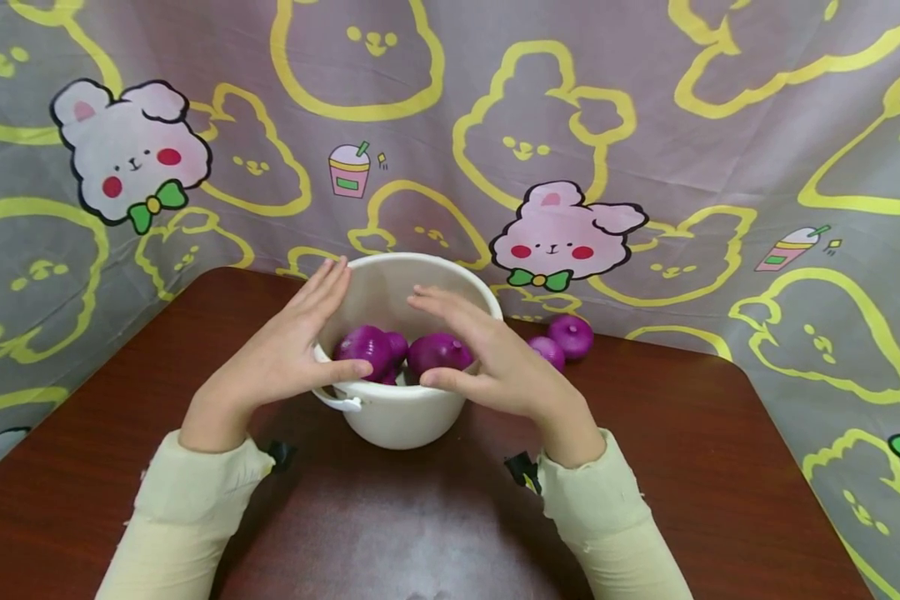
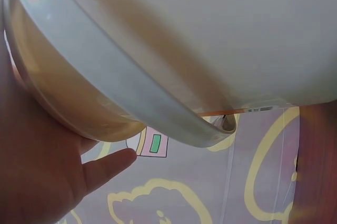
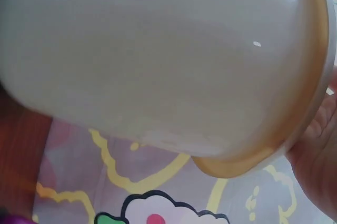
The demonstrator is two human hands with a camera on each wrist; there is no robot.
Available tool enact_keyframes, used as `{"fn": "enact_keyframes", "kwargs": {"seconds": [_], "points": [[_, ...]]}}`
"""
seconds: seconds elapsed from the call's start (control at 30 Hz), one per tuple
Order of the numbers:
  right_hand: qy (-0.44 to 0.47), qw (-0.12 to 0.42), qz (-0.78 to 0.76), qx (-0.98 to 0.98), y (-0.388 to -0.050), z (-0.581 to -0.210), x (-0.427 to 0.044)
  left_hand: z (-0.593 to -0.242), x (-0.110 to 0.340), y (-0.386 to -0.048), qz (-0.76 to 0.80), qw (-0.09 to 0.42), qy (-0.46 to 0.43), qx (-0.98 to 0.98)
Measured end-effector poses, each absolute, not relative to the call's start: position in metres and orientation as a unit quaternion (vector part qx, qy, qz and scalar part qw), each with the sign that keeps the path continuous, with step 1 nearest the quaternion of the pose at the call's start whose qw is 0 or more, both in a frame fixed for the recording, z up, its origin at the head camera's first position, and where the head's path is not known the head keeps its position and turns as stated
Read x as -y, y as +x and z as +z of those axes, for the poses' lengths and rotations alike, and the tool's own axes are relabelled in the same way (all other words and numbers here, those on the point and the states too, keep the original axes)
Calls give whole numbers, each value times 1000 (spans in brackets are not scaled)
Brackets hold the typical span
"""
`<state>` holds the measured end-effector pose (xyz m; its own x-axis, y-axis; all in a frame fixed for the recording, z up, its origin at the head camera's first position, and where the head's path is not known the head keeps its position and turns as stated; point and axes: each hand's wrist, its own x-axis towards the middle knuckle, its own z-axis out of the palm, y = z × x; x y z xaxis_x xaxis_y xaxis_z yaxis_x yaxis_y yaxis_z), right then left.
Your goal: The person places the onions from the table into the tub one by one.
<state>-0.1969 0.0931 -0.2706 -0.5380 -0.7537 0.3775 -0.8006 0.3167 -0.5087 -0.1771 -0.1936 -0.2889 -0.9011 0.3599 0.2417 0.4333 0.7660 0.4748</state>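
Note:
A white bucket (image 1: 405, 421) stands on the table with several purple onions inside, among them a large onion (image 1: 363, 348) at the left and another onion (image 1: 438, 354) at the right. My left hand (image 1: 281, 354) is at the bucket's left rim, fingers straight, thumb reaching over the front rim. Across from it, my right hand (image 1: 498, 358) lies over the right rim with its fingers extended inward. Neither hand grips an onion. The left wrist view shows the bucket's wall and its white handle (image 2: 131, 84) hanging beside the left hand (image 2: 47, 166).
Two more onions, one farther back (image 1: 570, 336) and one partly hidden by the right hand (image 1: 547, 352), lie right of the bucket on the brown table (image 1: 667, 433). A patterned curtain (image 1: 420, 75) hangs behind. Small black pieces (image 1: 522, 472) sit by the sleeve cuffs.

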Motion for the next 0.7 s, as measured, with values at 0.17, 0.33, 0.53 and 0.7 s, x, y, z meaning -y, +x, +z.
{"fn": "enact_keyframes", "kwargs": {"seconds": [0.17,0.33,0.53,0.7], "points": [[477,33,297,827,-195,-268,-101,-290,193,-179,-256,77,-216,939],[470,87,218,851,-195,-268,-108,-289,193,-180,-241,80,-213,943],[443,136,171,869,-194,-271,-115,-288,192,-180,-230,73,-203,949],[426,155,153,878,-194,-274,-123,-287,192,-179,-233,68,-199,950]]}}
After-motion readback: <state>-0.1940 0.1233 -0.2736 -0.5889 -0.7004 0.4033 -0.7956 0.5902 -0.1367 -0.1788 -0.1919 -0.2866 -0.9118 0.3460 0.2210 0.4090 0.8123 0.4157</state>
